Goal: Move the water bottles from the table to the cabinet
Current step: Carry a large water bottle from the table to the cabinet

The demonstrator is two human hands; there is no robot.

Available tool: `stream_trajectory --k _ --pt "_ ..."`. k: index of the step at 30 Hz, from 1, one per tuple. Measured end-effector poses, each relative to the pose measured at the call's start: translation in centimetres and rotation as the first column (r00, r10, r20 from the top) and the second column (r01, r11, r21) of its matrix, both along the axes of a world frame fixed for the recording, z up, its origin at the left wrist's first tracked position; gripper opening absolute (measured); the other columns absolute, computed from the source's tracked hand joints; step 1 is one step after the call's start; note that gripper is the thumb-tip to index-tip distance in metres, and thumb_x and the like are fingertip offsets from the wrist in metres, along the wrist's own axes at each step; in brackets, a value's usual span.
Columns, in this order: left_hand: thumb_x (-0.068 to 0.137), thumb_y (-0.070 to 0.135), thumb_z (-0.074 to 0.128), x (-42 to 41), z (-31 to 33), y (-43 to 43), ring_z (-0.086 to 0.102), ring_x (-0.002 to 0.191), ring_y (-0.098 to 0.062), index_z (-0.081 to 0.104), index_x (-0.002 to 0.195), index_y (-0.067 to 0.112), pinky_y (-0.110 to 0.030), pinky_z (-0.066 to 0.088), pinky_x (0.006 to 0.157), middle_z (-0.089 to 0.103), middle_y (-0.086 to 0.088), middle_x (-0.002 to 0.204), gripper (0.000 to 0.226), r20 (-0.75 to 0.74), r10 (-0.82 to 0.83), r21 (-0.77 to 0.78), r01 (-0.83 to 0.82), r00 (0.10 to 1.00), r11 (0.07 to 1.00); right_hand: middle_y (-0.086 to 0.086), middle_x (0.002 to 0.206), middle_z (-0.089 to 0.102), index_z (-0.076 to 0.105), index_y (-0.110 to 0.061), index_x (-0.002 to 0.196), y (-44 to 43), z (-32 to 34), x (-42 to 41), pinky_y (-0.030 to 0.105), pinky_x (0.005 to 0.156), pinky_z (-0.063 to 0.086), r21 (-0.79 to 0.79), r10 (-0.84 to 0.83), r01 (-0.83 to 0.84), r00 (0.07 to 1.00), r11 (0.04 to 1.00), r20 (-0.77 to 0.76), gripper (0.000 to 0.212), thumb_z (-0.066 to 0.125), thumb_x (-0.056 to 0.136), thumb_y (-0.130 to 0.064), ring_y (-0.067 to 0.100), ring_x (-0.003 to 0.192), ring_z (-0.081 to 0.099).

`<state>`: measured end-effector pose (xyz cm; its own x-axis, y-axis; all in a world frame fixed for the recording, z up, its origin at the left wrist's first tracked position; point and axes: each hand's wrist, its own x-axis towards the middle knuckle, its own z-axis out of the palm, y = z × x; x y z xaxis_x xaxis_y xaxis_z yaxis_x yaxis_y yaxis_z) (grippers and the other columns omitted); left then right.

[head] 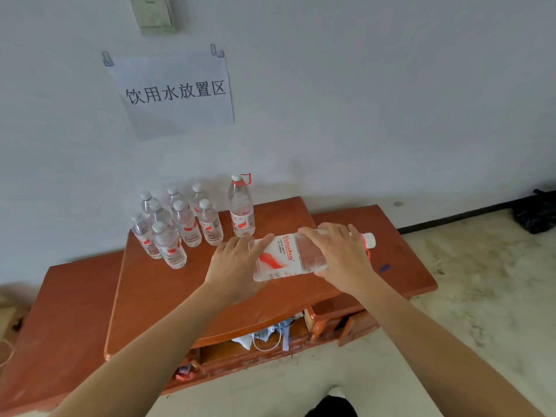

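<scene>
Between the hands: big bottle point(288, 260), held sideways in the air over the cabinet point(150, 296), cap sticking out past the right hand.
Left hand point(237, 263): gripping the base end.
Right hand point(340, 257): gripping the neck end from above.
Just beyond the hands: tall bottle point(241, 209), upright on cabinet.
Beyond the left hand, further left: small bottles point(177, 227), upright, packed close.
Wall above: paper sign point(174, 91).
</scene>
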<state>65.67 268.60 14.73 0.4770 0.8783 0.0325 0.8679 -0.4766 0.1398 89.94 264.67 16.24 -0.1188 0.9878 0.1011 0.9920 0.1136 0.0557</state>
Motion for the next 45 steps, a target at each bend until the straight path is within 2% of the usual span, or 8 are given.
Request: stream_trajectory --k 17,29,32,35,37,38,41,45 --pt "0.076 0.059 0.077 14.6 -16.9 17.0 0.033 0.143 -0.019 0.023 0.15 0.038 -0.048 0.03 0.117 0.039 0.009 0.152 0.094 -0.016 0.392 -0.423 -0.362 0.92 0.831 -0.001 0.137 0.056 0.034 -0.042 0.144 23.5 -17.6 13.7 0.051 0.114 0.037 -0.274 0.219 -0.236 0.971 0.932 -0.092 0.093 0.092 0.071 -0.039 0.024 0.127 0.054" --pt "0.081 0.052 0.073 11.4 -26.5 22.4 0.023 0.147 -0.031 0.01 0.156 0.033 -0.053 0.033 0.114 0.028 -0.003 0.159 0.1 -0.196 0.384 -0.495 -0.429 0.902 0.756 -0.003 0.145 0.051 0.047 -0.034 0.143 27.4 -29.5 10.3 0.05 0.116 0.04 -0.3 -0.081 -0.024 0.94 0.954 -0.331 0.077 0.088 0.079 -0.026 0.023 0.139 0.045" --pt "0.082 0.056 0.071 10.8 -27.3 22.0 0.026 0.146 -0.033 0.007 0.156 0.031 -0.052 0.037 0.112 0.029 -0.005 0.158 0.101 -0.194 0.387 -0.464 -0.431 0.902 0.774 0.0 0.152 0.045 0.048 -0.03 0.144 26.2 -30.2 8.3 0.036 0.113 0.043 -0.267 -0.286 0.152 0.754 0.952 -0.591 0.066 0.077 0.087 -0.014 0.019 0.143 0.04" --pt "0.084 0.055 0.069 10.8 -27.7 21.7 0.026 0.146 -0.034 0.002 0.156 0.029 -0.051 0.038 0.111 0.028 -0.006 0.157 0.102 -0.2 0.37 -0.439 -0.42 0.907 0.794 0.002 0.148 0.042 0.042 -0.021 0.147 26.7 -29.7 6.5 0.032 0.104 0.046 -0.527 -0.659 0.461 0.189 0.715 -0.728 0.063 0.073 0.092 -0.031 0.016 0.133 0.046" --pt "0.084 0.056 0.069 10.9 -27.9 21.6 0.026 0.146 -0.033 0.0 0.155 0.029 -0.05 0.037 0.112 0.028 -0.006 0.156 0.102 -0.186 0.375 -0.424 -0.419 0.908 0.803 0.001 0.142 0.051 0.042 -0.021 0.145 28.0 -29.4 6.1 0.039 0.099 0.052 -0.819 -0.804 0.345 -0.23 0.459 -0.548 0.078 0.076 0.085 -0.057 0.019 0.127 0.054" --pt "0.085 0.057 0.068 11.0 -28.0 21.4 0.026 0.146 -0.033 -0.002 0.154 0.029 -0.05 0.036 0.113 0.027 -0.005 0.157 0.102 -0.179 0.378 -0.416 -0.418 0.908 0.807 0.0 0.134 0.06 0.049 -0.023 0.137 28.7 -29.4 6.1 0.039 0.095 0.055 -0.893 -0.84 0.227 -0.313 0.388 -0.444 0.075 0.075 0.08 -0.065 0.019 0.12 0.06" --pt "0.083 0.057 0.07 11.1 -28.4 20.9 0.027 0.146 -0.034 0.0 0.153 0.029 -0.051 0.034 0.114 0.029 -0.006 0.156 0.102 -0.159 0.394 -0.386 -0.424 0.905 0.819 0.0 0.113 0.072 0.057 -0.027 0.116 30.1 -29.5 6.1 0.037 0.084 0.06 -0.936 -0.884 0.098 -0.308 0.337 -0.351 0.055 0.08 0.078 -0.061 0.016 0.104 0.068" --pt "0.078 0.05 0.079 10.7 -28.6 20.5 0.034 0.142 -0.035 0.013 0.153 0.029 -0.056 0.037 0.11 0.04 -0.006 0.152 0.102 -0.081 0.431 -0.396 -0.426 0.899 0.813 0.0 0.11 0.072 0.056 -0.024 0.122 30.5 -28.2 5.7 0.035 0.074 0.063 -0.921 -0.848 0.139 -0.36 0.364 -0.389 0.061 0.089 0.075 -0.046 0.017 0.098 0.071"
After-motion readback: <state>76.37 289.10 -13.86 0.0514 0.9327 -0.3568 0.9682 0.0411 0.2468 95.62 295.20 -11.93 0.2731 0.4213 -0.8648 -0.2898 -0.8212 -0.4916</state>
